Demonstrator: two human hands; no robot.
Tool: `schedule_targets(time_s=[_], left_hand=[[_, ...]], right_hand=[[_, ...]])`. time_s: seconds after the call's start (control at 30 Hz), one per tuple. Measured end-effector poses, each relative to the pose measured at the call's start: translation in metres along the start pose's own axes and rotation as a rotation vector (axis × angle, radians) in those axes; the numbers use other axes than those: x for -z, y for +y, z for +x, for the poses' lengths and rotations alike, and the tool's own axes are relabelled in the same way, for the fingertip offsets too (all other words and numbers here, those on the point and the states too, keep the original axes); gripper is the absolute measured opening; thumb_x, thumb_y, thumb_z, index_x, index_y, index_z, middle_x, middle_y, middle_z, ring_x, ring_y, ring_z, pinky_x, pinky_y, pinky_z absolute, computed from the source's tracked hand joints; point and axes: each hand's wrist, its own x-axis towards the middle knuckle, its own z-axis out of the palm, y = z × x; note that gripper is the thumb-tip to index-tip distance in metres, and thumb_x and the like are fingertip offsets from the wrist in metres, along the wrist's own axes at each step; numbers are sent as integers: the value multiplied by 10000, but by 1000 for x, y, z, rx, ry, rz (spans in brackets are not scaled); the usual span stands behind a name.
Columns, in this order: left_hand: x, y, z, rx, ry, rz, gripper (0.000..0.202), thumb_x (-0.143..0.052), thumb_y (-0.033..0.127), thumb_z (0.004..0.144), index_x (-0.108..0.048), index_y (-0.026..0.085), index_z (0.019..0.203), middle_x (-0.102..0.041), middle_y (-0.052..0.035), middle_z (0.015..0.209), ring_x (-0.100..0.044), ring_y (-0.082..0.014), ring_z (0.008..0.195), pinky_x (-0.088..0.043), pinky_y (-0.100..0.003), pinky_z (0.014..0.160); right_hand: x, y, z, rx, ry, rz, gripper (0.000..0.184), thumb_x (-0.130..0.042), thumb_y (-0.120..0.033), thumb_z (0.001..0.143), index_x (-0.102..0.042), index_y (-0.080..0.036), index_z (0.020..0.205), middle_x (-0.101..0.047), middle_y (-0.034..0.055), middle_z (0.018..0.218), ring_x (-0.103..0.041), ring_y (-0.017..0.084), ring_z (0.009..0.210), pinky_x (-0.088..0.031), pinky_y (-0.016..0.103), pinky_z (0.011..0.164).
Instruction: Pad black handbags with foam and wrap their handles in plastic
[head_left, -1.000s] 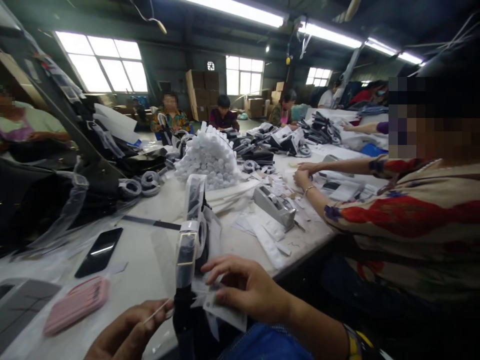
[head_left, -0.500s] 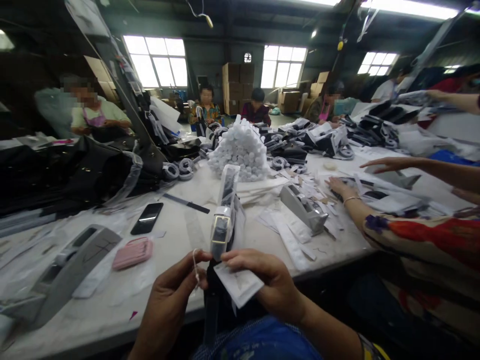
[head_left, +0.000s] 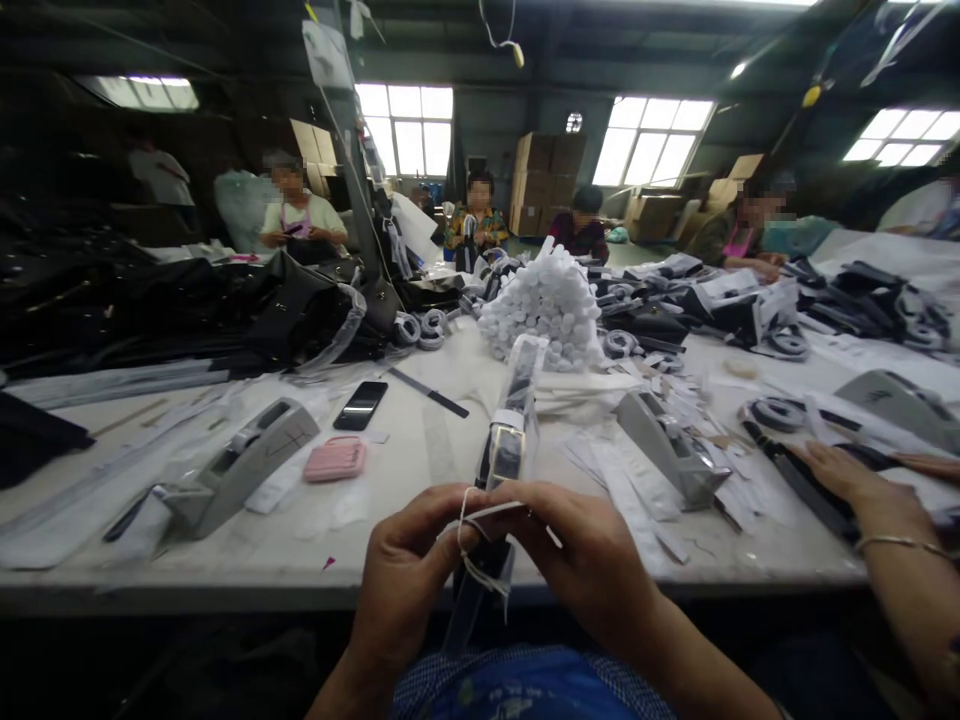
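My left hand (head_left: pixel 412 565) is closed, thumb and fingers pinching a thin white string (head_left: pixel 466 510) by the near side of a black strap. Fingers of my right hand (head_left: pixel 592 550) close on a white tag (head_left: pixel 499 510), seen nearly edge-on between both hands. Beyond my fingertips the black strap with a gold-coloured buckle (head_left: pixel 508 450) points away across the table, partly wrapped in clear plastic and a white band. Its lower end hangs past the table edge towards my lap. The string's loose ends dangle below my hands.
Tape dispensers stand left (head_left: pixel 240 465) and right (head_left: pixel 667 445). A phone (head_left: pixel 361 405) and a pink case (head_left: pixel 334 459) lie to the left. Behind the strap rises a heap of white rolls (head_left: pixel 540 310). At right a co-worker's hand (head_left: pixel 847 475) rests on straps. Black bags (head_left: pixel 300 310) are piled at left.
My view has turned left. My hands have come together at the strap, and the tag, earlier lying flat and facing up in my right hand, is now edge-on between them.
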Motion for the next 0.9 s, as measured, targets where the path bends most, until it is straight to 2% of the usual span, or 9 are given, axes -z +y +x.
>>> schedule_targets(time_s=[0.23,0.33,0.4,0.5,0.57,0.63,0.7,0.8,0.9], left_hand=[[-18,-7,-8,29,184,-173,278,-792,404,770,-777,259,1006,-765,-48,1011,-691,-246,993,-557,-339,907],[-23,-4,-6,-14,204,-94,239,-802,361,764,-772,239,967,-764,-50,996,-698,-236,972,-567,-320,891],[-22,1,-5,-118,144,49,193,-794,289,776,-757,226,955,-750,-47,1001,-694,-221,973,-566,-298,887],[-17,9,-6,-358,76,270,182,-736,185,823,-722,243,995,-725,-14,964,-690,-165,906,-570,-246,823],[-12,11,-10,-503,68,412,254,-689,130,853,-700,272,1064,-713,6,953,-681,-129,861,-560,-212,791],[-8,9,-18,-574,100,497,316,-670,113,864,-680,287,1128,-702,13,940,-672,-109,831,-552,-196,787],[-6,1,-28,-534,175,492,344,-689,138,856,-661,283,1167,-686,20,894,-665,-105,798,-555,-195,782],[-5,-14,-42,-361,295,408,378,-734,205,831,-644,276,1191,-661,37,814,-659,-100,737,-568,-190,749],[-6,-27,-54,-276,353,347,385,-759,243,808,-645,261,1175,-645,44,778,-651,-88,693,-568,-178,727]], right_hand=[[-2,-10,4,-7,7,-260,182,-572,-331,983,-579,-258,1150,-768,32,914,-736,185,771,-517,250,661],[0,-14,7,19,-31,-369,181,-532,-395,999,-575,-247,1095,-766,37,871,-729,186,725,-472,247,607],[2,-16,10,45,-52,-458,173,-521,-390,1003,-574,-232,1047,-747,31,789,-706,182,657,-435,253,572],[5,-18,14,79,-81,-502,110,-535,-309,992,-561,-210,949,-697,9,704,-662,168,591,-404,254,548],[8,-19,14,76,-86,-413,73,-582,-270,962,-555,-208,936,-683,-5,725,-654,152,616,-425,241,570],[9,-17,11,62,-63,-269,96,-646,-264,928,-571,-215,965,-685,-18,773,-652,128,652,-460,220,616],[10,-12,4,25,32,-152,98,-666,-258,916,-590,-221,966,-681,-26,785,-647,109,665,-484,206,665],[7,-1,-4,-117,216,-92,106,-616,-299,946,-592,-210,894,-648,-25,725,-618,104,621,-482,215,650],[2,6,-1,-244,176,-104,208,-608,-401,936,-603,-195,904,-650,-15,714,-586,112,578,-445,235,583]])
